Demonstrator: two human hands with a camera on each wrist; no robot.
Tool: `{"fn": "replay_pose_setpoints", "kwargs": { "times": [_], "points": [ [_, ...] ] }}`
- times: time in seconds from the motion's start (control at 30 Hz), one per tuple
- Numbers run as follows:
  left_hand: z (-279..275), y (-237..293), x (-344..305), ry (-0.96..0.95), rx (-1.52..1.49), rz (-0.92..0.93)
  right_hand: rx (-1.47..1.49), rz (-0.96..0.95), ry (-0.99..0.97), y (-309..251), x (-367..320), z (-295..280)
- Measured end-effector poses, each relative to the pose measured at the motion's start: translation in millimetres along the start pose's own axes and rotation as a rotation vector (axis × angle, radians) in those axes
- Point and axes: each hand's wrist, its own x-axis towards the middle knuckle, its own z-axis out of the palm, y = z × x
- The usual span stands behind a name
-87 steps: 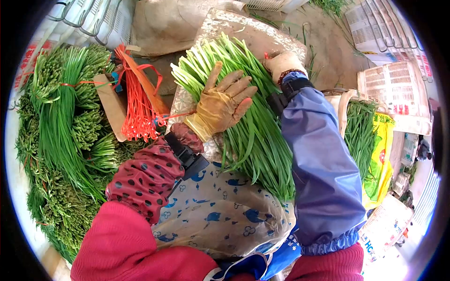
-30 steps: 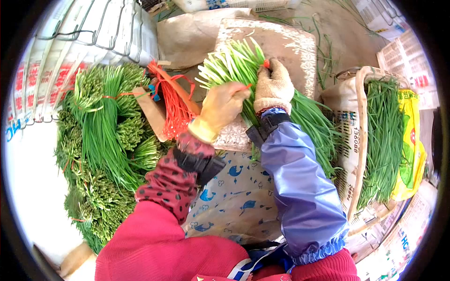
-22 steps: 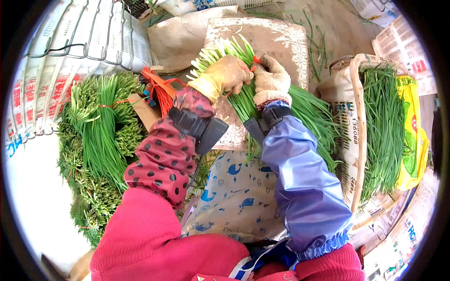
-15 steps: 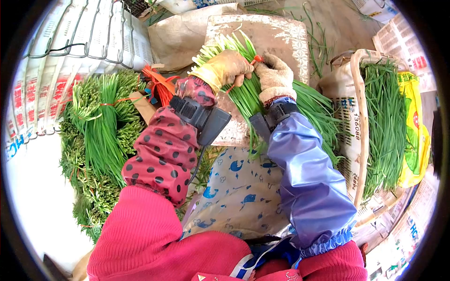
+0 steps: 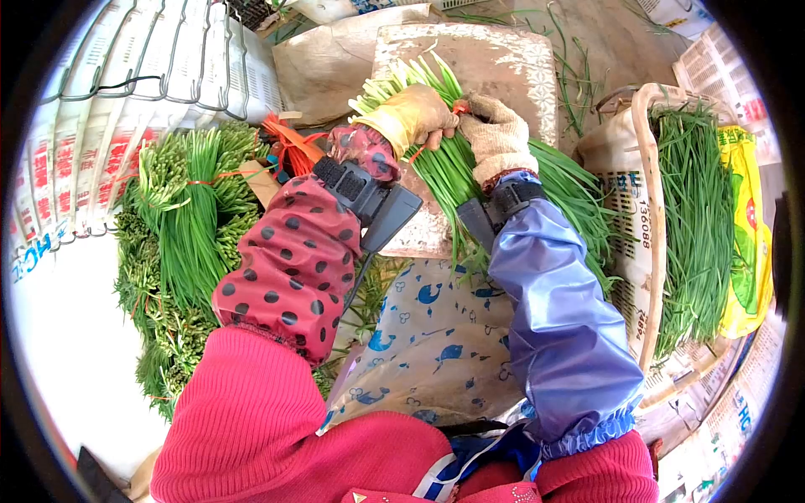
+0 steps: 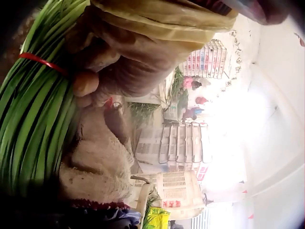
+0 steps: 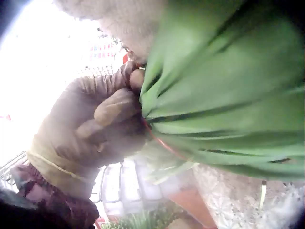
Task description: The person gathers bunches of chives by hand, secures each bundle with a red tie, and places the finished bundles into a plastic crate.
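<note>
In the head view a bundle of garlic chives (image 5: 449, 174) lies across a worn board, its pale stem ends toward the upper left. A thin red tie (image 6: 43, 63) runs round it in the left wrist view. My left hand (image 5: 415, 117), in a yellow-brown glove, has its fingers curled at the top of the bundle and pinches the tie. Close against it, my right hand (image 5: 496, 138), in a knitted beige glove, pinches the tie's other end, a red bit showing at its fingertips. In the right wrist view the tie (image 7: 164, 144) draws the leaves in.
Tied chive bundles (image 5: 189, 226) are piled at left, beside a bunch of loose red ties (image 5: 289, 151). A white crate (image 5: 92, 159) stands behind them. At right are a basket (image 5: 651, 251) of loose chives and a yellow bag (image 5: 745, 243). The board (image 5: 465, 50) reaches beyond the bundle.
My left hand was spread over the bundle with a red tie trailing; now it is curled at the tie. My right hand came from the far side to meet it. Lately both barely move.
</note>
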Motion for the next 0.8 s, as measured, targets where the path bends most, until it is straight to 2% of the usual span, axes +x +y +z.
{"fn": "replay_pose_setpoints", "kwargs": {
  "times": [0.07, 0.27, 0.37, 0.4, 0.57, 0.6, 0.63, 0.67, 0.7, 0.77, 0.8],
  "points": [
    [2.8, -1.4, 1.2, 0.012, 0.007, -0.009, -0.031, -0.021, -0.032, -4.3, -1.4, -4.5],
    [10.9, -12.5, 5.0, 0.068, -0.083, 0.065, 0.216, 0.109, -0.119, -1.5, 2.0, -9.7],
    [11.3, -14.9, 5.1, 0.065, -0.053, 0.084, 0.114, 0.173, -0.225, -29.4, -3.9, -26.6],
    [11.4, -15.5, 6.6, 0.066, -0.018, 0.067, 0.024, 0.237, -0.146, -23.8, -0.4, -17.6],
    [14.1, -9.6, -4.4, 0.122, 0.026, 0.033, -0.223, 0.075, -0.159, -26.7, 4.0, -13.2],
    [18.4, -12.7, -2.0, 0.232, 0.205, 0.075, -0.303, 0.041, -0.156, -31.5, 4.3, -13.9],
    [22.0, -7.3, -23.8, 0.419, 0.425, 0.264, -0.39, 0.013, -0.147, -36.4, 3.5, -16.0],
    [30.3, -7.5, -34.7, 0.538, 0.517, 0.383, -0.157, 0.296, -0.093, -41.4, 2.4, -12.9],
    [34.3, -7.8, -38.8, 0.663, 0.603, 0.506, -0.393, 0.187, -0.182, -54.1, -1.4, -22.1],
    [25.8, -26.5, -8.7, 0.663, 0.582, 0.971, -1.079, -0.523, -0.092, -23.9, 3.1, -15.3],
    [22.6, -31.1, -2.6, 0.556, 0.399, 0.975, -0.86, -0.268, -0.061, -41.2, -1.7, -9.1]
  ]
}}
